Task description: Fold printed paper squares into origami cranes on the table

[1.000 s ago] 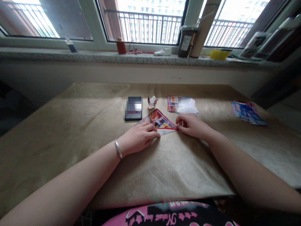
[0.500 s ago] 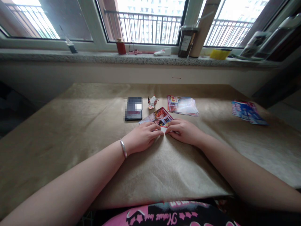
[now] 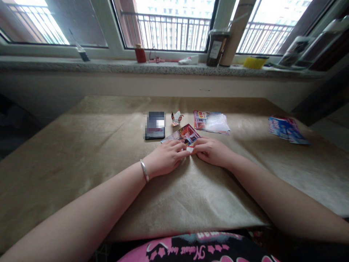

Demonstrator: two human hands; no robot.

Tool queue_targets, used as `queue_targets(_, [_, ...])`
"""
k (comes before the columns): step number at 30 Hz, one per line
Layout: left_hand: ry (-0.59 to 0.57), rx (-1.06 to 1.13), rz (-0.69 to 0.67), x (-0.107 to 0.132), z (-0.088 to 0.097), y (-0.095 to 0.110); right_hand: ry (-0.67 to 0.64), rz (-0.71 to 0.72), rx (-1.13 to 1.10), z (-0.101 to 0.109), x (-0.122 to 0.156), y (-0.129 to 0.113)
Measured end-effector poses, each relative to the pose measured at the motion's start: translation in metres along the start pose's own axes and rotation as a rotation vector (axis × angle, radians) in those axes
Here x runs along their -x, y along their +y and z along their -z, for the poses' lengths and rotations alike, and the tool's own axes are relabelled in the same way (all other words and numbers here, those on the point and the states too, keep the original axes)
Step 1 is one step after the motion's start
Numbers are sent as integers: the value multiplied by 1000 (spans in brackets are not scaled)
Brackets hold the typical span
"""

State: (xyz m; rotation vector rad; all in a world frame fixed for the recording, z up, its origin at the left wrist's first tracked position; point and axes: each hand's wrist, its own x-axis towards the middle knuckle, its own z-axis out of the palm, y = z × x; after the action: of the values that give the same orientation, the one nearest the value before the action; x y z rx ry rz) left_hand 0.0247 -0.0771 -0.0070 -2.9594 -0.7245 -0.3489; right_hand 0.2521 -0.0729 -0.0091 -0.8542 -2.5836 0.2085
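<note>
A folded piece of colourful printed paper point(image 3: 183, 135) lies on the tan table cover point(image 3: 81, 145), in the middle. My left hand point(image 3: 166, 158) rests on its near left part with the fingers curled and pressing down. My right hand point(image 3: 211, 151) meets it from the right, fingers bent and pinching the paper's near edge. The fingertips of both hands nearly touch over a small white corner of the paper. A silver bangle point(image 3: 144, 170) sits on my left wrist.
A dark phone point(image 3: 155, 126) lies just beyond the paper, with a small folded paper figure point(image 3: 176, 118) beside it. A stack of printed sheets point(image 3: 210, 121) sits behind my right hand, and more sheets point(image 3: 287, 130) lie far right. Jars and oddments line the windowsill point(image 3: 163, 67).
My right hand has slid left along the paper, folding its right point over toward my left hand. The paper looks shorter now. My left hand has barely moved.
</note>
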Motion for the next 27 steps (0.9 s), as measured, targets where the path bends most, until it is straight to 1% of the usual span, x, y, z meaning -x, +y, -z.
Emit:
queue_targets(6, [5, -68, 0, 1, 2, 1, -16, -23, 16, 0, 0, 0])
queue_targets(14, [-6, -101, 5, 1, 10, 2, -36, -39, 44, 1, 0, -2])
queue_targets(27, [-20, -62, -9, 4, 13, -7, -21, -23, 74, -1, 2, 1])
